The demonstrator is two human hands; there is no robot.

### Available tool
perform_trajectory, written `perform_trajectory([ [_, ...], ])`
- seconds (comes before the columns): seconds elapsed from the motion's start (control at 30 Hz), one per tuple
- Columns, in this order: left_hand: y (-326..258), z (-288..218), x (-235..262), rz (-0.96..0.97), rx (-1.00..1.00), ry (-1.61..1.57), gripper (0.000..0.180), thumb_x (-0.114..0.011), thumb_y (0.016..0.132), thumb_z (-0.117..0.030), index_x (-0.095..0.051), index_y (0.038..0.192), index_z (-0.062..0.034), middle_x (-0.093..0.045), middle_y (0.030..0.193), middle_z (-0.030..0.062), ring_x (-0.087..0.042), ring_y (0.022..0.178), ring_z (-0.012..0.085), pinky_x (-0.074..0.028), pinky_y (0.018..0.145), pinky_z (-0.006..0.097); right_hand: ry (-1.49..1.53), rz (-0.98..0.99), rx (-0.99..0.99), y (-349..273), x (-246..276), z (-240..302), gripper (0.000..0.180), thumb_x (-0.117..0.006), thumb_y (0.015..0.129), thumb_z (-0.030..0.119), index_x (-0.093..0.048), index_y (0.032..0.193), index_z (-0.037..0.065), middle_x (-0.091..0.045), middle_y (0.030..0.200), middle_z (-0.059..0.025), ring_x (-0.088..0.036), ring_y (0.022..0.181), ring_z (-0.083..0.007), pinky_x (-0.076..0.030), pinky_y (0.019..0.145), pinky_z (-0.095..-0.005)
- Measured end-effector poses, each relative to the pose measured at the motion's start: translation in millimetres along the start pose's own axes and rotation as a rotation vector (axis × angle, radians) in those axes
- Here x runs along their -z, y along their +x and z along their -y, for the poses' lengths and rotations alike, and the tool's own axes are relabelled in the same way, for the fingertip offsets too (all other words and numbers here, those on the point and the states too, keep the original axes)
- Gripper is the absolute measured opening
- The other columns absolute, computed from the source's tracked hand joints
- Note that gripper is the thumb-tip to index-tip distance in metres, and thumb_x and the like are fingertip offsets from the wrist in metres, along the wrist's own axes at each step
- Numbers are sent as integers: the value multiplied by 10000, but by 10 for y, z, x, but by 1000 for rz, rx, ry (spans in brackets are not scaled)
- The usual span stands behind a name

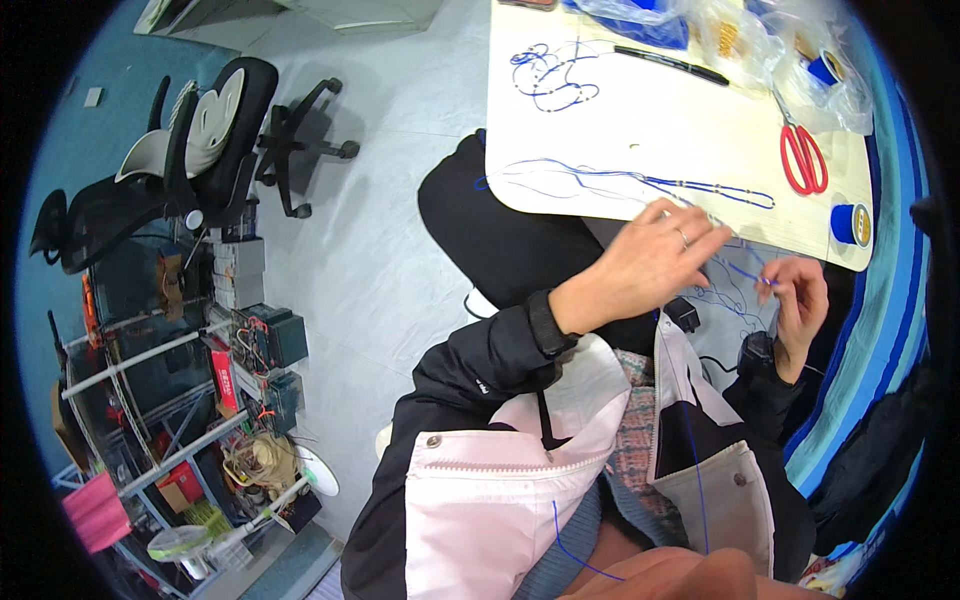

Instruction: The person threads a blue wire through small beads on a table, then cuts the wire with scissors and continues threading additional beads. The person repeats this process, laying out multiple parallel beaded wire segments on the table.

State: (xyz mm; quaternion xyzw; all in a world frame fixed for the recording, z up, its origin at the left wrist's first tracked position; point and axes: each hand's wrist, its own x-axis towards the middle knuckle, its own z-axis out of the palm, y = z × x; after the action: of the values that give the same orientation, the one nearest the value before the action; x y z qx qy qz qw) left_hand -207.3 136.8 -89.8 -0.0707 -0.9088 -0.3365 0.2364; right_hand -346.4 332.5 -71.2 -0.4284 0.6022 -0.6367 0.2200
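Observation:
Just off the near edge of the white table point(650, 120), my left hand point(655, 255), with a ring on one finger, has its fingers closed on a blue cord. To its right, my right hand point(797, 305) pinches the same blue cord point(742, 270), which runs across the gap between my hands. Thin loose blue strands point(725, 302) hang below it. Beyond my left hand, a blue beaded cord point(715, 186) lies doubled along the table's near edge. My fingertips partly hide the cord where I grip it.
Red-handled scissors point(803, 160) and a blue thread spool point(851, 225) lie at the table's right. Farther back are a black marker point(670, 65), a tangled beaded cord point(555, 80) and plastic bags point(735, 40). An office chair point(215, 150) and a cluttered shelf point(150, 400) stand left.

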Motion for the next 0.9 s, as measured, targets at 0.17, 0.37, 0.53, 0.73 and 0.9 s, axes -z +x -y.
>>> perform_trajectory([
  [0.17,-155,-3,65,176,78,-81,168,-655,790,-144,-561,889,-45,-555,833,101,-542,693,270,-455,671,352,11,-172,206,64,-13,25,203,-590,930,195,-459,881,48,-520,721,-73,-473,590,-112,-384,593,-220],
  [0.37,-417,-53,296,171,180,-210,121,-608,848,-128,-561,846,-16,-540,784,112,-559,684,293,-465,595,346,215,-204,186,56,286,-32,169,-573,939,182,-465,884,64,-495,735,-40,-461,643,-105,-382,613,-212],
  [0.53,-661,0,597,83,314,-555,113,-566,881,-102,-576,888,11,-595,803,116,-562,656,246,-446,609,306,317,-282,-134,176,583,-65,117,-556,942,155,-510,1016,77,-537,885,-43,-547,822,-124,-455,856,-277],
  [0.73,-806,108,867,-196,350,-1687,461,-385,989,-408,-567,979,15,-470,677,31,-446,644,168,-392,694,299,1049,9,-179,361,252,-120,217,-402,1004,136,-424,1190,26,-493,778,-49,-534,700,-127,-498,814,-336],
  [0.9,-721,68,1049,-352,319,-1979,752,-245,940,-625,-350,1372,-19,-569,918,124,-507,855,232,-372,875,368,1397,-138,-385,656,-34,49,231,-340,1031,168,-443,1125,-17,-389,698,-16,-398,549,-82,-420,585,-225],
])
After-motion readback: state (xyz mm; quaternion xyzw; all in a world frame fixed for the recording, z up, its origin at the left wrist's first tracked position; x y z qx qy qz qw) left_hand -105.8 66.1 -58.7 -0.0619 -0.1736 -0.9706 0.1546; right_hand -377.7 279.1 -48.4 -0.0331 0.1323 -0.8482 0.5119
